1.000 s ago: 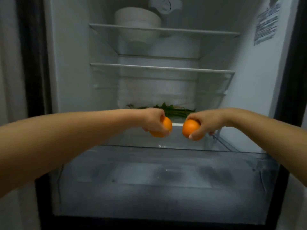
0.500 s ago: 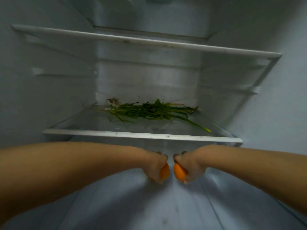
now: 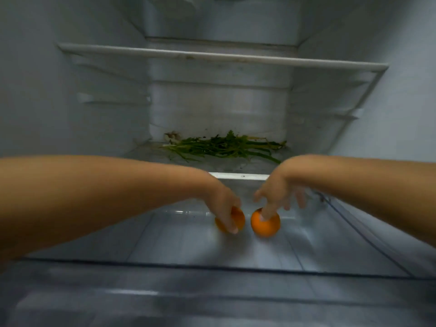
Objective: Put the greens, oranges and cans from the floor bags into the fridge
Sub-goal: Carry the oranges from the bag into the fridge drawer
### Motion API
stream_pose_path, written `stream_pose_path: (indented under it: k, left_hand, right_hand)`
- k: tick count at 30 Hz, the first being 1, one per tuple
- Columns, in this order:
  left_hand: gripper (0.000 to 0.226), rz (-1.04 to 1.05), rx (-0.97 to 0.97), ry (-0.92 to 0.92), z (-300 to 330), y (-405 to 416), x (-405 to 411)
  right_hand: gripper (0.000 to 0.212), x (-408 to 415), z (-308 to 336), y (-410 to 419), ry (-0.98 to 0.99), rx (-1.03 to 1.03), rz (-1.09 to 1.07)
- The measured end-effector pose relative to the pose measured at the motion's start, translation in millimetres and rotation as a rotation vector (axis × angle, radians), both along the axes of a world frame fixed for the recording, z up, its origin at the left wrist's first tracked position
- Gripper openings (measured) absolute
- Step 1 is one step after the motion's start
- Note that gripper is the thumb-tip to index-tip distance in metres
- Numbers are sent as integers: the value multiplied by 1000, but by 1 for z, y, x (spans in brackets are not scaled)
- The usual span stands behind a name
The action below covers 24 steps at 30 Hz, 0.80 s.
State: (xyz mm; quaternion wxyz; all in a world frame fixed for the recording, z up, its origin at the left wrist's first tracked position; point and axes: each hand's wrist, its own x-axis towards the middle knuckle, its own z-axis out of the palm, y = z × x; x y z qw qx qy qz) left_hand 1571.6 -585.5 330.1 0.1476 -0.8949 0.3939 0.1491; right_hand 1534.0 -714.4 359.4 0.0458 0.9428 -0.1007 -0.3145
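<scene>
1. At the centre left of the frame my left hand [image 3: 225, 210] has its fingers curled over the left orange [image 3: 232, 220] and grips it. This orange sits low in the clear crisper drawer [image 3: 179, 241], on or just above its floor; I cannot tell which.
2. Just to the right, the right orange [image 3: 265, 223] rests on the drawer floor, near the first orange but apart from it. My right hand [image 3: 278, 193] is spread open and only one fingertip [image 3: 263, 217] touches the top of the fruit.
3. To do this step well, I think I should loosen each hand slowly and wait until the fruit does not roll. The floor looks smooth.
4. The oranges are round, so they have no long axis and no clear direction.
5. In the upper centre, the greens [image 3: 224, 147] lie on the glass shelf [image 3: 238, 176]. Their long axis runs left to right, with the roots at the left end.
</scene>
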Motion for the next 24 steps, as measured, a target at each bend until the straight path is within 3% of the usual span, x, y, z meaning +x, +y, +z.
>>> stream_pose_path:
  k: [3, 6, 9, 12, 16, 20, 24]
  left_hand:
    - [50, 27, -21, 33, 25, 20, -29]
    - [29, 94, -216, 41, 45, 45, -62]
    - [23, 99, -448, -176, 59, 73, -101]
    - [28, 107, -708, -448, 57, 104, -137]
    - [26, 133, -985, -595, 40, 142, -184]
    - [25, 149, -977, -661, 17, 166, -217]
    - [24, 174, -1001, -638, -17, 189, -247]
  right_hand:
    - [70, -26, 18, 18, -43, 69, 6]
    - [53, -61, 28, 37, -158, 96, 72]
    - [37, -100, 37, 52, -424, 70, 176]
    - [33, -139, 39, 66, -756, -172, 325]
    - [32, -187, 24, 84, -1058, -94, 361]
    - [31, -222, 5, 113, -1230, -3, 470]
    - [34, -243, -27, 146, -1277, 113, 567]
